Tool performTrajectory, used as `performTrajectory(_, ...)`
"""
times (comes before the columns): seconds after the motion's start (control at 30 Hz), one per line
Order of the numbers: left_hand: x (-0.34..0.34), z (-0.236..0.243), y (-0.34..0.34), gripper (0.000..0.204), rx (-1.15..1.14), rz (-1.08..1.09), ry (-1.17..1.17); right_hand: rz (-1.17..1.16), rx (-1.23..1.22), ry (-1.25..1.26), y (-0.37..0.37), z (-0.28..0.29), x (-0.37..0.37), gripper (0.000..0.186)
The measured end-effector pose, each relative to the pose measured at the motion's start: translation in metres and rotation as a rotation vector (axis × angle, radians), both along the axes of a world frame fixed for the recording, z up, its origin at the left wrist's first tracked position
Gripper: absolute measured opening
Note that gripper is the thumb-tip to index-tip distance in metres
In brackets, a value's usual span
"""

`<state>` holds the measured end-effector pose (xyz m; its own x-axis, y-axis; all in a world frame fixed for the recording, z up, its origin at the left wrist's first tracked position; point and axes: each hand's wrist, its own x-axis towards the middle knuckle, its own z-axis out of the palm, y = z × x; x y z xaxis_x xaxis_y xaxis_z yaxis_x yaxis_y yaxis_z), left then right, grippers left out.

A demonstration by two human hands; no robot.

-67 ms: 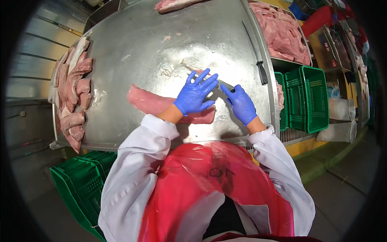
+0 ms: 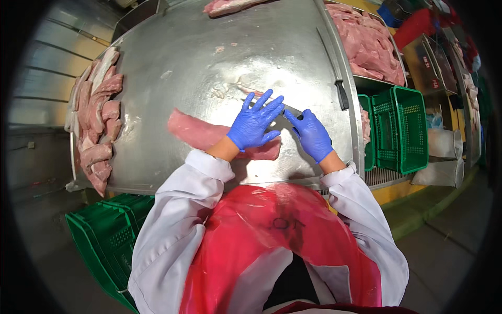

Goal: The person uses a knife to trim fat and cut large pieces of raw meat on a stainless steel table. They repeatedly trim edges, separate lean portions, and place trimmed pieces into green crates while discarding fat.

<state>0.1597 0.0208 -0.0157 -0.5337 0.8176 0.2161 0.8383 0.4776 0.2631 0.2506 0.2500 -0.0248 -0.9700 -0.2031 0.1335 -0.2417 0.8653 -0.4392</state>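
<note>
My left hand (image 2: pixel 254 123) wears a blue glove and hovers with fingers spread over a long strip of pink meat (image 2: pixel 194 130), hiding its middle. My right hand (image 2: pixel 314 137), gloved in blue too, is closed round the handle of a knife (image 2: pixel 294 111). Its blade points left, passing behind my left fingertips. Just beyond my left fingers, thin scraps of trimming (image 2: pixel 244 88) lie on the metal table (image 2: pixel 178 63).
A second, black-handled knife (image 2: pixel 341 95) lies along the table's right edge. Meat strips (image 2: pixel 97 115) are heaped at the left edge; another piece (image 2: pixel 230 5) lies far back. To the right are a full meat tray (image 2: pixel 363 44) and green crates (image 2: pixel 408 128). Another green crate (image 2: pixel 99 230) stands lower left.
</note>
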Motion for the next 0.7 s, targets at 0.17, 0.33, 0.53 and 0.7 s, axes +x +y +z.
performTrajectory(0.17,0.050,0.006,-0.069,0.083,-0.137,0.310,0.064,0.324,-0.035,0.133,-0.057,0.016,-0.013,0.055)
performTrajectory(0.33,0.138,0.005,-0.168,0.090,-0.271,0.747,0.008,0.639,-0.093,0.136,-0.148,0.000,0.000,0.041)
performTrajectory(0.53,0.289,-0.066,-0.287,0.085,-0.446,1.354,-0.055,0.818,-0.096,-0.186,-0.187,0.015,0.030,0.036)
performTrajectory(0.7,0.384,-0.090,-0.343,0.083,-0.537,1.719,-0.074,0.553,-0.359,-0.403,-0.127,-0.040,0.020,0.035)
